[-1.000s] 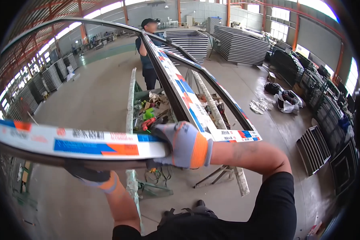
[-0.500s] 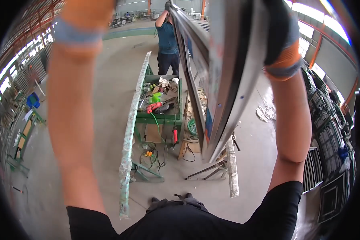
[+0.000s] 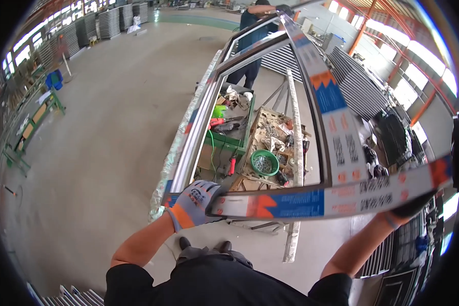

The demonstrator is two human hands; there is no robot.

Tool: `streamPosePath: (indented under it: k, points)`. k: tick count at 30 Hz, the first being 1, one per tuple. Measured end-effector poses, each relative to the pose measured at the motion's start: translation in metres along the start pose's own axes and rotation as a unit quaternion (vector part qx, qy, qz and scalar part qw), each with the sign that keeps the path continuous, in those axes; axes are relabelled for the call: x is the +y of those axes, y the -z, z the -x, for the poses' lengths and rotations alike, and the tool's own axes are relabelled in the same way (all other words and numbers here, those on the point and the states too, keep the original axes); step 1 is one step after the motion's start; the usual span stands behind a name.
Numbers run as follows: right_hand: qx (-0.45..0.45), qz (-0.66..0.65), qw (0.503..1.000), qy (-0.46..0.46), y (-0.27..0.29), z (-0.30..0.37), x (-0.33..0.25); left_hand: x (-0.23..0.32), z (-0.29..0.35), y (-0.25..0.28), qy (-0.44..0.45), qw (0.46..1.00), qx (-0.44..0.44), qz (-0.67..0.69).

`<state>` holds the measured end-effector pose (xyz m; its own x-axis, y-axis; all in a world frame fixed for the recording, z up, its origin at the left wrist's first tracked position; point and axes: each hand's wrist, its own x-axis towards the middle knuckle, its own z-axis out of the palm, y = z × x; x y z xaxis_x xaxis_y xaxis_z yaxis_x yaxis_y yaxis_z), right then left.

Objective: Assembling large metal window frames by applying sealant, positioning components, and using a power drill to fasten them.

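Note:
A large metal window frame (image 3: 296, 204) with blue, orange and white protective film stretches out in front of me, tilted, its near bar across my body. My left hand (image 3: 196, 201), in a grey glove with an orange cuff, is wrapped round the near bar close to its left corner. Under the right end of that bar, my right hand (image 3: 413, 205) grips in a dark glove, its fingers mostly hidden. At the far end, a co-worker in dark clothes (image 3: 250, 33) has a gloved hand (image 3: 284, 9) at the frame's far corner.
Below the frame run two wrapped support rails, a left one (image 3: 174, 153) and a right one (image 3: 292, 245). Between them stand a green tool cart (image 3: 247, 133) and a low bench with a green basket (image 3: 264, 172) of small metal parts. Stacked frames (image 3: 357, 84) line the right.
The window frame has swung from steeply upright down to a flatter tilt, over the rails. Both my hands have come down from overhead, and my view has turned.

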<state>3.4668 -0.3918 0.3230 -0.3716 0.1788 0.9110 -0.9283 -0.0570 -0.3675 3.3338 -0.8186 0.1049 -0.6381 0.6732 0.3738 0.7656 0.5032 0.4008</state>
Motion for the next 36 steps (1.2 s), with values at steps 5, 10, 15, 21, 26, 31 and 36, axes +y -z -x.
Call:
streamPosePath:
  k: [5,10,15,21,26,31,36]
  points:
    - [0.397,0.113,0.903,-0.118,0.027,0.158,0.045,-0.040,0.037,-0.033,0.071,0.988,-0.131,-0.047]
    - [0.487,-0.026,0.848,-0.206,0.050,0.280,0.105,-0.083,0.041,-0.057,0.047,0.973,-0.179,-0.136]
    - [0.531,-0.101,0.790,-0.289,0.085,0.409,0.163,-0.113,0.039,-0.076,0.035,0.960,-0.220,-0.170]
    - [0.625,-0.132,0.648,-0.414,0.115,0.493,0.212,-0.115,0.023,-0.089,0.068,0.912,-0.324,-0.243]
    - [0.532,-0.262,0.677,-0.436,0.141,0.564,0.223,-0.116,0.022,-0.096,0.080,0.883,-0.381,-0.262]
    - [0.637,-0.215,0.553,-0.492,0.137,0.564,0.220,-0.127,0.024,-0.108,0.085,0.872,-0.393,-0.279]
    - [0.707,-0.161,0.475,-0.499,0.100,0.515,0.217,-0.139,0.046,-0.116,0.107,0.883,-0.372,-0.267]
